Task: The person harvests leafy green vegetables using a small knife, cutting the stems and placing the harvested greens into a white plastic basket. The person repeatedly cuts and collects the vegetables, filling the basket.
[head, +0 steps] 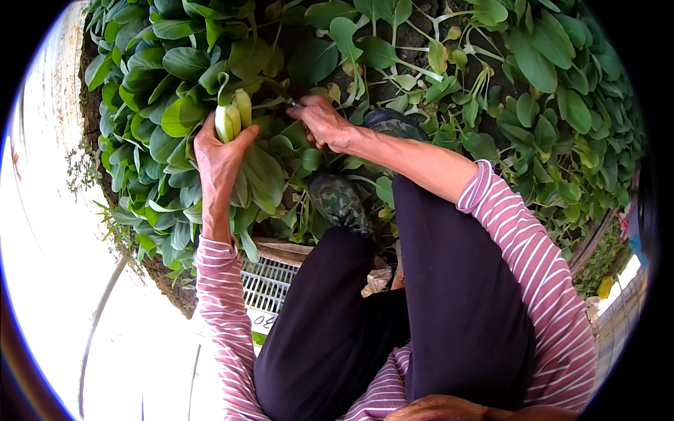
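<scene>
My left hand [224,142] grips a head of bok choy [235,117], thumb on one side and fingers on the other. Its pale, thick stem bases face away from me, and its broad green leaves hang back below the palm. To the right, my right hand [321,123] is closed around a small cutting tool [295,103]. Only a bit of metal shows past the fingers; the rest is hidden by the hand and leaves. A gap of soil and loose leaves separates the two hands.
Dense bok choy plants [152,100] grow at left, more leafy plants [547,58] at right. Cut leaves [376,52] litter the soil between. A white slatted plastic crate [268,284] bearing writing stands by my left leg. My camouflage shoes [337,200] are among the leaves.
</scene>
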### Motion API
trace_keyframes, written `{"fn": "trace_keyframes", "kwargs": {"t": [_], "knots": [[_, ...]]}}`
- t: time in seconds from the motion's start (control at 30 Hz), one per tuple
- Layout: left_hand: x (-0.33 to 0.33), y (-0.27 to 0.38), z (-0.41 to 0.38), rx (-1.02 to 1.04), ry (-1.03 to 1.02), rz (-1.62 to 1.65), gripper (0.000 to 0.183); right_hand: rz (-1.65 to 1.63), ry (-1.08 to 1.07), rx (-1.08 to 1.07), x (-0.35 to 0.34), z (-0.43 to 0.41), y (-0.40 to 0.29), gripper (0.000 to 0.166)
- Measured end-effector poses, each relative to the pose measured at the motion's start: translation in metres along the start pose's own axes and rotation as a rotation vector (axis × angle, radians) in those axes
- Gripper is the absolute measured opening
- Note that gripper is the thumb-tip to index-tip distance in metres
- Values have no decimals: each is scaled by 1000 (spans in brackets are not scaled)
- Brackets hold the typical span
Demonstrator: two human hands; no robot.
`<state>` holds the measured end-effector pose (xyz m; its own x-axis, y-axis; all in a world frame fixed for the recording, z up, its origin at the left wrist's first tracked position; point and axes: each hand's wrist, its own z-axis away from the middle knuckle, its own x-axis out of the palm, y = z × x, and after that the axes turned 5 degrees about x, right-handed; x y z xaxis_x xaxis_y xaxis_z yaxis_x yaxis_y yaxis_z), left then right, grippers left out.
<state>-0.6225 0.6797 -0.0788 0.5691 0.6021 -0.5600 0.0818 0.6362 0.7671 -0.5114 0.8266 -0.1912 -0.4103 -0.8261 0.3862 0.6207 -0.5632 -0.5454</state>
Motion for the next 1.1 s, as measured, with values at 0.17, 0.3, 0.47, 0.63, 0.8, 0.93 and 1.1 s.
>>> {"fn": "trace_keyframes", "kwargs": {"t": [0.17, 0.3, 0.47, 0.63, 0.8, 0.93, 1.1], "knots": [[1, 12, 20, -76, -17, 265, 31, -167, 53, -17, -16, 21, -11, 27], [4, 16, 29, -26, -76, 236, 33, -313, 37, -75, -9, 9, -24, 27], [9, 16, 44, 148, -110, -101, 40, -73, -21, 68, -18, -21, -36, 37], [21, 21, 58, 370, -109, -199, 47, 126, -146, 47, -36, -21, -41, 42], [27, 14, 71, 507, -102, -339, 51, 3, -70, 112, -14, -28, -26, 40], [27, 3, 79, 669, -52, -510, 58, -9, 144, 146, 18, -32, -26, 37], [27, -1, 96, 867, -247, -528, 62, -204, 55, 161, 22, -24, -20, 22]]}}
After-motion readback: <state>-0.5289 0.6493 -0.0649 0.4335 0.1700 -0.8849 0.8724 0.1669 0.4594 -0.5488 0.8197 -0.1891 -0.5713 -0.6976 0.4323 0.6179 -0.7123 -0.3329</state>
